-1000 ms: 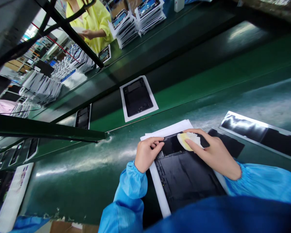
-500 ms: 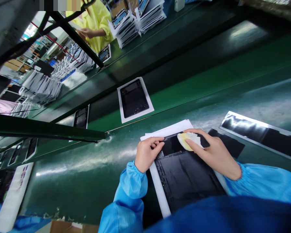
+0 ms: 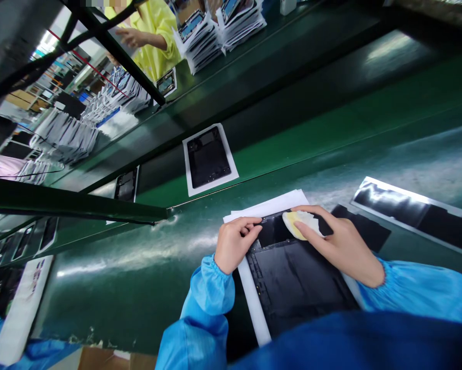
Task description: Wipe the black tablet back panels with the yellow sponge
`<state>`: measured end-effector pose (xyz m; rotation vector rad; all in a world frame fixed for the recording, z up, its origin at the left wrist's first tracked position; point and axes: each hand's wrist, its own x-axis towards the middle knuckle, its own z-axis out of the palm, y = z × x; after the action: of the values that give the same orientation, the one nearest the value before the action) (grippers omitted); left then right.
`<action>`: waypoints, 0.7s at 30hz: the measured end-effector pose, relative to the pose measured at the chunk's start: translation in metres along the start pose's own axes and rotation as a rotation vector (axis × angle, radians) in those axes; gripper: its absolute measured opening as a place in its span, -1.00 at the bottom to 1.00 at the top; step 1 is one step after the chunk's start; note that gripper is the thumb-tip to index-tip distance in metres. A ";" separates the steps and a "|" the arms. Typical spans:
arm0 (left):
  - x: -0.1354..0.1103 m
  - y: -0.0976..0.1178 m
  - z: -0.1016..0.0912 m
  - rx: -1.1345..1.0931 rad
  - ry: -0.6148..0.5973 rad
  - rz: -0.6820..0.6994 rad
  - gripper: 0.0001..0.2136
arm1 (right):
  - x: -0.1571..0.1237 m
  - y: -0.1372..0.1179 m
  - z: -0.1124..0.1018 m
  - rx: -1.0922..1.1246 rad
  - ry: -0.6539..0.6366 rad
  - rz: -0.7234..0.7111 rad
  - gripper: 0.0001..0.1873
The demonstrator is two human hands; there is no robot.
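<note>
Left hand (image 3: 234,246), fingers curled, grips the top-left edge of the black panel (image 3: 292,277), which lies on a white sheet (image 3: 254,303) on the green bench (image 3: 138,267). Right hand (image 3: 340,246) grasps a pad (image 3: 302,224) between thumb and fingers, pressed near the panel's top edge. Even pressure and a firm left grip should stop the panel sliding.

The right hand (image 3: 342,246) presses cloth (image 3: 300,224) on dark panel (image 3: 292,280).

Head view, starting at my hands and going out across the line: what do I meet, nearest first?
Black panel under the left hand and the right hand with its pale cloth → panel on a white sheet on the belt → stacked trays beside a person in yellow.
</note>
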<state>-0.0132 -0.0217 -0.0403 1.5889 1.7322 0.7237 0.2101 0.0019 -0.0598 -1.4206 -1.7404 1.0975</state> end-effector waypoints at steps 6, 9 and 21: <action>0.000 0.002 -0.001 0.073 -0.010 0.020 -0.85 | -0.001 0.001 0.000 -0.062 0.014 -0.070 -0.59; -0.001 0.004 -0.001 0.158 -0.015 0.027 -0.83 | -0.001 0.004 0.000 -0.091 0.022 -0.098 -0.59; -0.006 0.008 0.000 0.393 -0.037 0.076 -0.82 | -0.002 0.003 0.000 -0.114 0.009 -0.056 -0.54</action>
<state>-0.0084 -0.0273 -0.0337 1.9231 1.8771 0.3989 0.2118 0.0004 -0.0626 -1.4331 -1.8505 0.9747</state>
